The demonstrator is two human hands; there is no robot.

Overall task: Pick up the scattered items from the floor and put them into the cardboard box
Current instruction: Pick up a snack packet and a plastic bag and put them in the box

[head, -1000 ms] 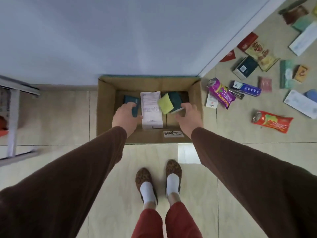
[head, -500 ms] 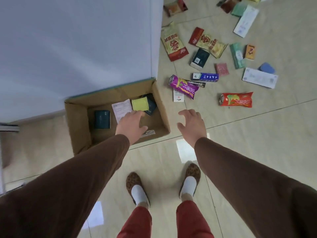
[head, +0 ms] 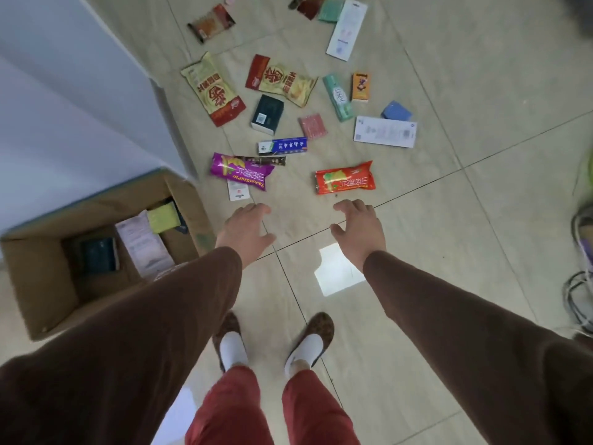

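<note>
Both hands, left (head: 245, 231) and right (head: 358, 227), are held out empty with fingers loosely spread, above the floor at centre frame. The purple packet (head: 241, 171) and red packet (head: 345, 177) just above them are best pinched at their edges. The cardboard box (head: 38, 277) sits lower left; what seem cables (head: 577, 300) lie far right

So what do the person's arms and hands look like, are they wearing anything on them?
Both arms are covered by long, plain dark brown sleeves that reach the wrists, with no pattern or writing showing. The left hand and right hand are bare: no gloves, and no rings, watch or bracelet can be seen from this view.
</note>
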